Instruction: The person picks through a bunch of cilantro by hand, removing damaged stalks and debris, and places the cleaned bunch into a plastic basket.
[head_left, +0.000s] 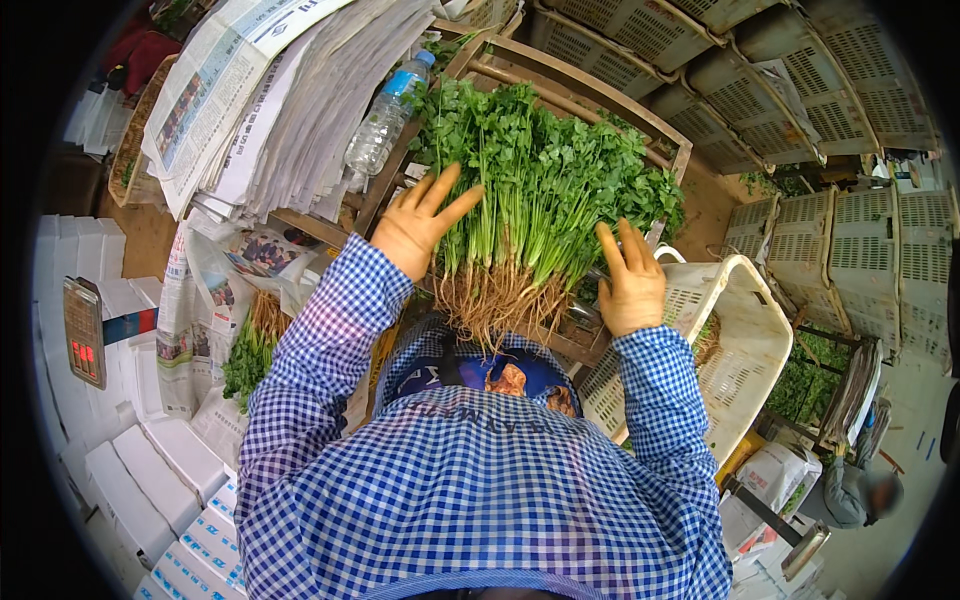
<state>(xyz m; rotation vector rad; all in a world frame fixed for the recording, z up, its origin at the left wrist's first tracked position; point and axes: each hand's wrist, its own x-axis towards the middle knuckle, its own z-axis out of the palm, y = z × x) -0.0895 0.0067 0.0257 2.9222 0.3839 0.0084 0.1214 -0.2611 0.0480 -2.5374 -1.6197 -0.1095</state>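
A wide spread of coriander (530,190) with green leaves, pale stems and brown roots lies on a wooden stand (560,350), its roots toward me. My left hand (412,228), in an orange-tan glove, rests at the left side of the stems with its fingers apart. On the opposite side, my right hand (633,280), gloved alike, has its fingers stretched out beside the stems and roots. Neither hand is closed round any stems. Blue-and-white checked sleeves cover both my arms.
Stacked newspapers (290,110) and a plastic bottle (390,115) stand at the left. A cream crate (745,360) is beside my right arm; more crates (800,100) are piled beyond. White boxes (150,490) and a red-lit scale display (85,335) lie left. Another person (850,495) is far right.
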